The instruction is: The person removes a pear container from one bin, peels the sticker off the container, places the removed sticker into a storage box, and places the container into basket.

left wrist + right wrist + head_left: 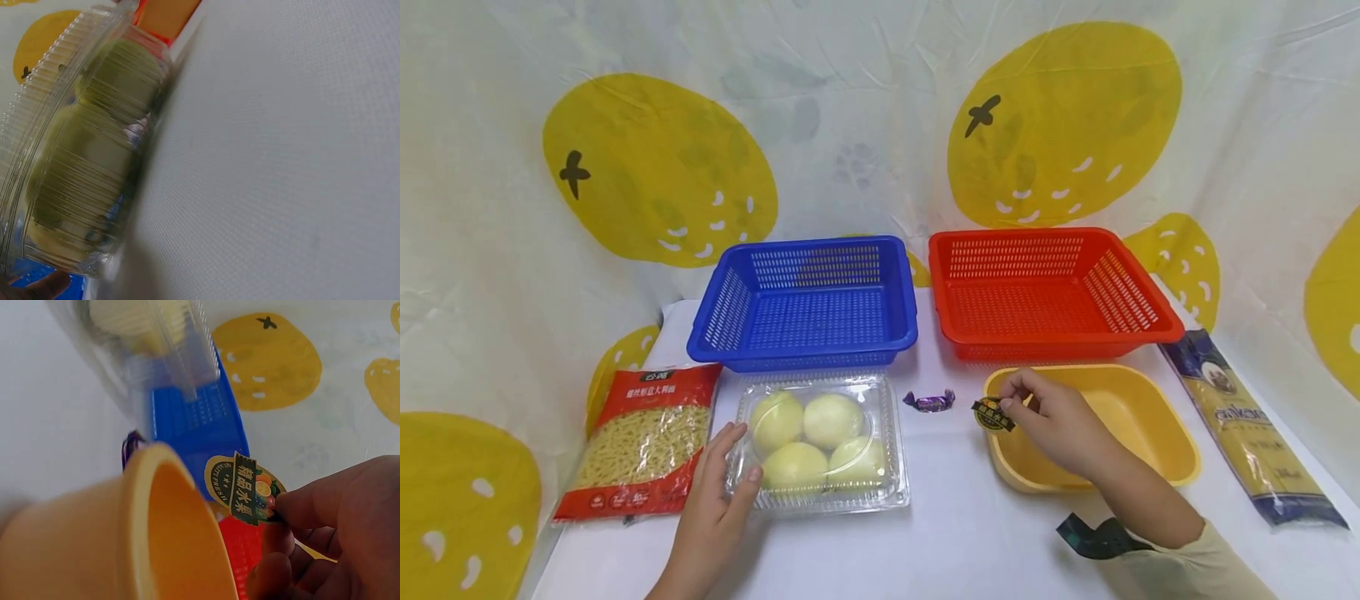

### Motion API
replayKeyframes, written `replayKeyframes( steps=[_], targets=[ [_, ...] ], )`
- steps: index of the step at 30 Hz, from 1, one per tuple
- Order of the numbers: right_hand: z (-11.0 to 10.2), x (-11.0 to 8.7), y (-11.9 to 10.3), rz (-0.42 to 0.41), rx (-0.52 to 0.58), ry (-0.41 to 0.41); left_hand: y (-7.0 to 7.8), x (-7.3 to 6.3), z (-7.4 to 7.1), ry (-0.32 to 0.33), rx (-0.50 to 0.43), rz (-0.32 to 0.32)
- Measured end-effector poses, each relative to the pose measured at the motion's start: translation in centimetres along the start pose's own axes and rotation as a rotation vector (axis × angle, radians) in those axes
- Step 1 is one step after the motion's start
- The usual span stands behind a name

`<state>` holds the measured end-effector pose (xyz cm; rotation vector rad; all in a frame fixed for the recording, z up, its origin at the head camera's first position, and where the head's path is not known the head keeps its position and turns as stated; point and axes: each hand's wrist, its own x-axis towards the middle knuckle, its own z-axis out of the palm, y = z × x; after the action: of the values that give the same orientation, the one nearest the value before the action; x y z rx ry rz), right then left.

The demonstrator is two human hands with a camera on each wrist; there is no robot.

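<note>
Between thumb and fingers, my right hand [1060, 423] pinches a round black-and-gold fruit label [992, 414] over the left rim of a yellow basin [1180, 450]. In the right wrist view the label [234, 487] shows Chinese characters and a fruit picture. A clear plastic clamshell box [897, 475] holds several pale yellow-green round fruits [833, 421], and its lid is closed. My left hand [718, 496] rests at the left side of the box, fingers spread and loosely extended. In the left wrist view, a fingertip appears beside the box [75, 162].
Behind stand a blue basket [808, 358] and a red basket [1060, 342]. A purple-wrapped candy [931, 402] lies between box and basin. A red pasta bag [643, 442] is at the left, a yellow-and-blue ankara packet [1255, 433] at the right.
</note>
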<state>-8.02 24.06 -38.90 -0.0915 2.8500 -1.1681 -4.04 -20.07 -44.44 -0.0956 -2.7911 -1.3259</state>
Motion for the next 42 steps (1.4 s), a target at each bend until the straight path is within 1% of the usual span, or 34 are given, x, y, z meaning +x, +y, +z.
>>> replayKeyframes(
  steps=[6,8,13,16,19,24,31,35,39,42],
  targets=[
    [-1.4,0.0,2.5,0.004,-0.067,-0.005,0.0,0.0,0.0,-0.012,0.005,-0.038],
    [-1.9,0.0,3.3,0.017,-0.092,-0.028,0.0,0.0,0.0,-0.016,0.005,-0.047],
    [-2.8,0.2,5.0,0.063,-0.138,-0.123,0.2,0.0,-0.1,-0.028,0.002,-0.047],
    [-2.9,0.3,5.8,0.061,-0.171,-0.155,0.2,0.0,-0.1,-0.028,0.003,-0.046],
    [-2.8,0.4,6.4,0.061,-0.197,-0.177,0.0,0.0,0.0,-0.014,-0.002,-0.027],
    [-2.5,0.7,7.0,0.08,-0.229,-0.192,-0.2,0.0,0.1,0.003,-0.005,-0.004],
    [-2.1,0.8,7.5,0.054,-0.297,-0.184,0.0,0.0,0.0,-0.008,0.004,-0.012],
    [-2.0,0.8,7.4,0.062,-0.336,-0.193,0.1,0.0,0.0,-0.008,0.013,-0.007],
    [-2.2,0.8,7.0,0.068,-0.4,-0.19,0.1,0.0,-0.4,-0.015,0.055,0.011],
    [-2.4,0.6,6.4,0.08,-0.416,-0.165,0.3,0.0,-0.9,-0.018,0.089,0.031]
  ],
)
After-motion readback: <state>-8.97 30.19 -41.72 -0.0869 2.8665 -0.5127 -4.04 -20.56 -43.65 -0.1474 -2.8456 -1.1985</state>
